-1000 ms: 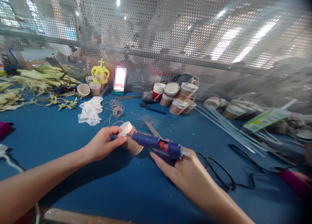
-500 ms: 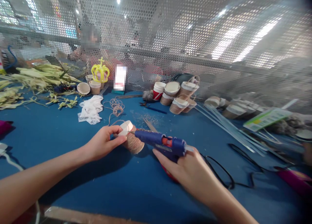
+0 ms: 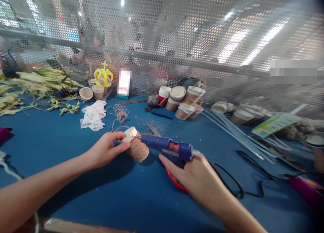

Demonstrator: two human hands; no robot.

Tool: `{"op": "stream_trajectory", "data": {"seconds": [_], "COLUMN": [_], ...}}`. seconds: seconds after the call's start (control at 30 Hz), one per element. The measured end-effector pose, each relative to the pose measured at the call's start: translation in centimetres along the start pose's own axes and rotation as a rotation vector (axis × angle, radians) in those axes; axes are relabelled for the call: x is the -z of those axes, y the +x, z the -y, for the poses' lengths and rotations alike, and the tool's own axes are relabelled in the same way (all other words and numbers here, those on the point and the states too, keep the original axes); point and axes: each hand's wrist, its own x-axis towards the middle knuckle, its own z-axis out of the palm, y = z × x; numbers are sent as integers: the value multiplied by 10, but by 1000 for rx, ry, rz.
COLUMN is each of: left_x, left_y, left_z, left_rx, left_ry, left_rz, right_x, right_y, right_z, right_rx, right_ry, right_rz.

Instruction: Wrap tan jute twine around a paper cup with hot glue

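Note:
My left hand (image 3: 111,148) pinches the white rim of a paper cup (image 3: 138,150) that lies tilted on its side, its wall wound with brown twine. A loose tangle of twine (image 3: 120,113) lies behind the cup, with a strand running toward its rim. My right hand (image 3: 194,175) is wrapped round the handle of a blue hot glue gun (image 3: 165,146). The gun's nozzle points left and meets or nearly meets the cup near its rim. Under the gun and my right hand lies a pair of scissors with red handles (image 3: 174,183), partly hidden.
White cloth (image 3: 93,114) lies behind my left hand. Twine-wrapped cups (image 3: 184,110), pliers (image 3: 159,114) and a grey yarn ball (image 3: 153,100) sit at the back. Clear glue sticks (image 3: 235,135) and a black cable (image 3: 227,179) are rightward. Corn husks (image 3: 43,81) pile up left. A perforated screen (image 3: 157,33) stands behind.
Both hands keep their hold on the cup and the glue gun, with hardly any movement. More of the red scissor handle shows beneath my right hand. The view has shifted slightly.

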Motion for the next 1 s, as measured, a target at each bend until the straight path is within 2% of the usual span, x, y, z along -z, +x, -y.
{"op": "stream_trajectory", "data": {"seconds": [0.3,0.73,1.0], "left_x": [0,-1,-1], "left_y": [-1,-1,-1], "left_z": [-1,0,-2], "left_rx": [14,19,21], "left_ry": [34,0,50], "left_rz": [-26,-7,-29], "right_x": [-1,-1,-12], "right_y": [-1,-1,-6], "right_z": [4,4,3], "right_rx": [68,37,34], "right_ry": [110,70,118], "right_rz": [-24,-16,-18]}}
